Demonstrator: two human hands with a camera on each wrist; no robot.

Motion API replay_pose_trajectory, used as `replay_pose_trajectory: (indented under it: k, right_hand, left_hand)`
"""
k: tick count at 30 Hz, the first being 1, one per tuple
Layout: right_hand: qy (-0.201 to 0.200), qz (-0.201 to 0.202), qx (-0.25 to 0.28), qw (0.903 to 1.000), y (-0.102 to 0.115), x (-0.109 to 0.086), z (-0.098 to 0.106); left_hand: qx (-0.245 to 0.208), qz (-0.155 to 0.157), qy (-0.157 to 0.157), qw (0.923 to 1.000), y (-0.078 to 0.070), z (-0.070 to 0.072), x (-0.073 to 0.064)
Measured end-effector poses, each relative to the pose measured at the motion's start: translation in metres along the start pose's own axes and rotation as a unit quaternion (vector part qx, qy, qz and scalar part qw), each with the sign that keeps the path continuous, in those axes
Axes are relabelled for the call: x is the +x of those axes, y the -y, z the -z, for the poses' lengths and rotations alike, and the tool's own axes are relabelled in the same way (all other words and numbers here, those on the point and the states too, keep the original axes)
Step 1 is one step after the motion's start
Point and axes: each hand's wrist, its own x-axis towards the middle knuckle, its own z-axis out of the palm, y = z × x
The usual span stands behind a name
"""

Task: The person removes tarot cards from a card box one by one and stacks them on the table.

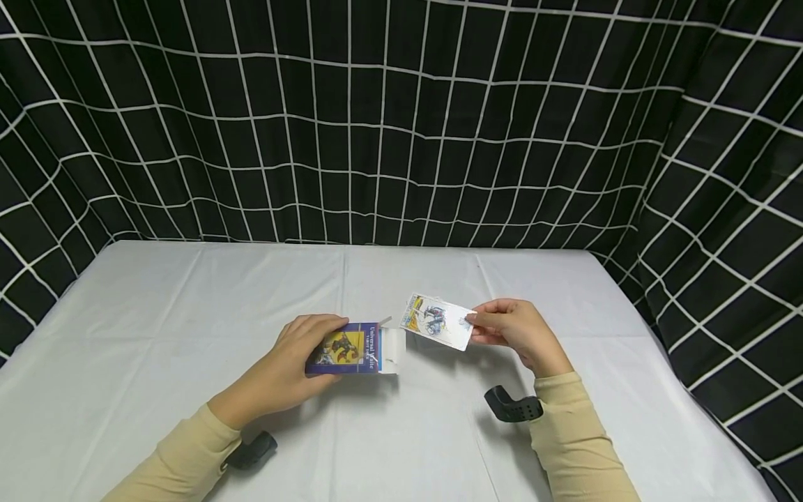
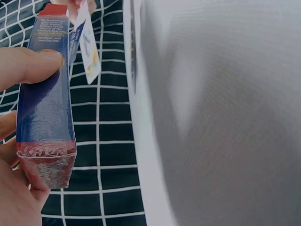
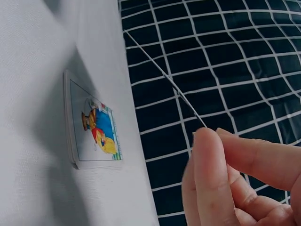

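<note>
My left hand (image 1: 295, 362) grips a purple tarot card box (image 1: 341, 348) with a yellow picture and "Universal Waite" on its front. The box's white end flap (image 1: 394, 348) is up, facing right. In the left wrist view the thumb (image 2: 42, 66) lies along the blue side of the box (image 2: 47, 113). To the right, my right hand (image 1: 517, 331) pinches a white-bordered picture card (image 1: 439, 321) by its near end, raised above the table. Seen edge-on in the right wrist view, the card (image 3: 164, 73) is a thin line between thumb and fingers.
A stack of cards (image 3: 96, 129) lies face up on the white tablecloth (image 1: 188, 300); the raised card mostly hides it in the head view. Black cloth with a white grid (image 1: 376, 125) hangs behind and at the sides. Black wrist straps (image 1: 511, 404) sit at both sleeves.
</note>
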Motion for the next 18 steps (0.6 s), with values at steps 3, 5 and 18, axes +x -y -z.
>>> replay_pose_trajectory:
  k: [3,5,18]
  right_hand:
    - [0.010,-0.010,0.022,0.9997,-0.002,0.001,-0.001]
    - [0.018,-0.014,0.032,0.9992,-0.003,0.001,-0.002]
    - [0.013,-0.045,0.091,0.9947,-0.017,0.010,-0.016]
  left_hand:
    - [0.000,0.000,0.000,1.0000,0.000,0.000,0.000]
    - [0.001,0.001,0.001,1.0000,0.000,0.000,0.000]
    - [0.002,-0.002,0.000,1.0000,0.001,-0.001,-0.001]
